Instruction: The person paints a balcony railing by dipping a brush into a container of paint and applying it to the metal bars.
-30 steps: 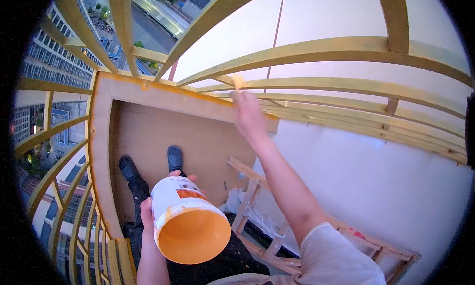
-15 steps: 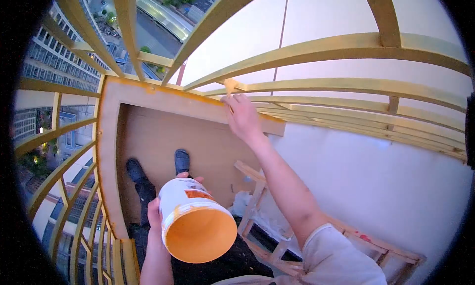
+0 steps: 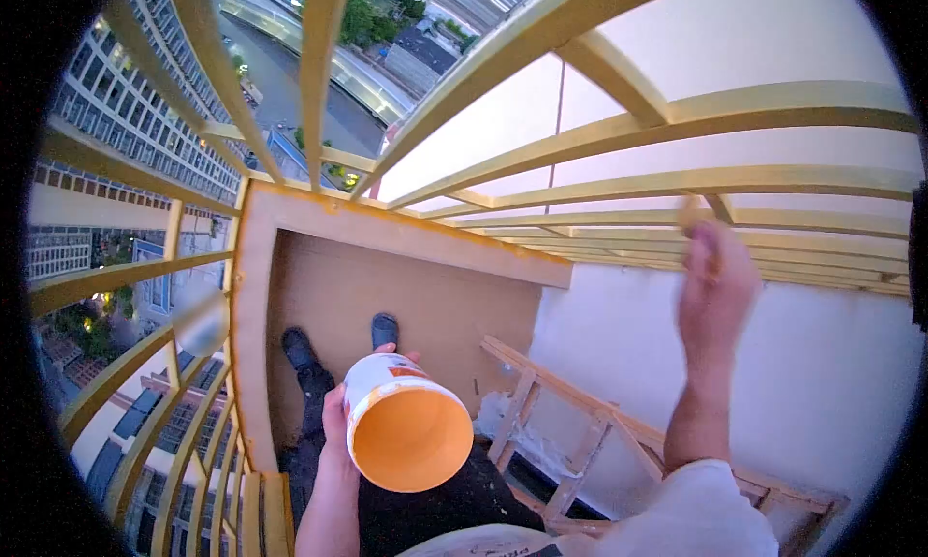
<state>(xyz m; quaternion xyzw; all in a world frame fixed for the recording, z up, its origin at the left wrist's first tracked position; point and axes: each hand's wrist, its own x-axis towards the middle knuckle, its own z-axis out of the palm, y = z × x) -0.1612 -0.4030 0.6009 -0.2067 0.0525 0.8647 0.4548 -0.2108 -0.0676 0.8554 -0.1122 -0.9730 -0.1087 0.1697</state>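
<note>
A white bucket (image 3: 411, 431), its inside coated orange-yellow, is tilted with its mouth toward me. My left hand (image 3: 335, 417) grips its left side, with fingertips showing behind it. My right hand (image 3: 717, 267) is raised at the right, beside the yellow railing bars (image 3: 773, 182), its fingers closed around a small brush-like tool (image 3: 690, 212). Motion blurs the hand and the tool; whether the tool touches a bar cannot be made out. Orange paint lines the outer edge of the beige ledge (image 3: 387, 227).
A wooden frame (image 3: 570, 395) leans by the white wall (image 3: 619, 325), with plastic sheeting (image 3: 522, 431) near it. My shoes (image 3: 385, 332) stand on the brown floor (image 3: 435, 296). Beyond the left bars, buildings and a road lie far below.
My right hand has moved right along the railing with the tool, away from the corner. The view has shifted, and the bucket, still in my left hand, appears further right.
</note>
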